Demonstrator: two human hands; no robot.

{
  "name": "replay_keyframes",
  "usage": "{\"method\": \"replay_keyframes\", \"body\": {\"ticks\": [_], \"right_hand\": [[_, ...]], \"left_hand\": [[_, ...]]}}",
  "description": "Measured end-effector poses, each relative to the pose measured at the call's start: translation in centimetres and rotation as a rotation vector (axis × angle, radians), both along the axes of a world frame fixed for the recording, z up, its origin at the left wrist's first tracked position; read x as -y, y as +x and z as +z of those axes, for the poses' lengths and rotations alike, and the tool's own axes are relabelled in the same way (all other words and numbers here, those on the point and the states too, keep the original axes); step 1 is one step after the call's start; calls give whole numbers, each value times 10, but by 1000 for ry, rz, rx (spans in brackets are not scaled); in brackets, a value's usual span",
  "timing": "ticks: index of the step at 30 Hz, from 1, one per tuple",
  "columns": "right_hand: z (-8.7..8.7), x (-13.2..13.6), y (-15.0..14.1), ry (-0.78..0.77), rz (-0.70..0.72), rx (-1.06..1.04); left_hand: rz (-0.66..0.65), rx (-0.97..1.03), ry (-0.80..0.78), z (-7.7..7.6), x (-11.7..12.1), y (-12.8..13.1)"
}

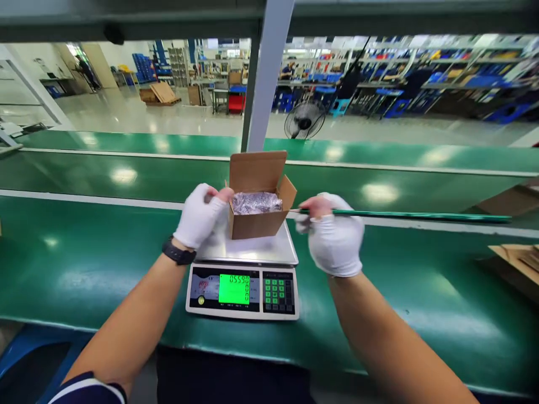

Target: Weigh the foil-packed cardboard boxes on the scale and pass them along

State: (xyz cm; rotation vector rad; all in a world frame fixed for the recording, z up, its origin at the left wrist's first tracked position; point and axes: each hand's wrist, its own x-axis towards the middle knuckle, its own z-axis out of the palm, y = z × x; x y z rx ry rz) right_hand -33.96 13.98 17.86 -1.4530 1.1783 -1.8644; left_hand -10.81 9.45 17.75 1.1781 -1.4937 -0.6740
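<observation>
cardboard box (256, 225), contents (256, 203) indistinct; left hand (201, 216), grip unclear; blurred right hand (334, 238) closed around rod (421, 215)

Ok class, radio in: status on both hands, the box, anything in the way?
Left hand at box, left side; right hand at thin green rod, grip blurred. Box open on scale, wrapped contents inside. Lid raised, nothing blocking opening.
</observation>
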Motion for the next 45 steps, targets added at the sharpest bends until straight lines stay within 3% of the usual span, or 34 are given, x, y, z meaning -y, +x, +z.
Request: {"method": "replay_keyframes", "body": {"ticks": [3, 7, 9, 12, 23, 35, 39, 43, 45], "right_hand": [[21, 15, 28, -16, 207, -296], [27, 38, 48, 47, 231, -579], [27, 45, 56, 119, 275, -610], [24, 52, 68, 208, 324, -632], [28, 47, 73, 270, 223, -747], [23, 49, 72, 217, 135, -742], [23, 51, 71, 193, 179, -700], [21, 52, 70, 169, 287, -527], [19, 45, 67, 120, 264, -356]], "left_hand": [[-8, 107, 9, -2, 9, -13], [-158, -93, 168, -18, 12, -5], [-211, -165, 194, -25, 11, 0], [-185, -153, 144, -28, 11, 1], [-192, -164, 142, -16, 8, -1], [-178, -134, 166, -18, 6, -3], [-170, -133, 180, -20, 10, -3], [-193, -128, 171, -21, 11, 3], [-216, -138, 174, -23, 7, 9]]}}
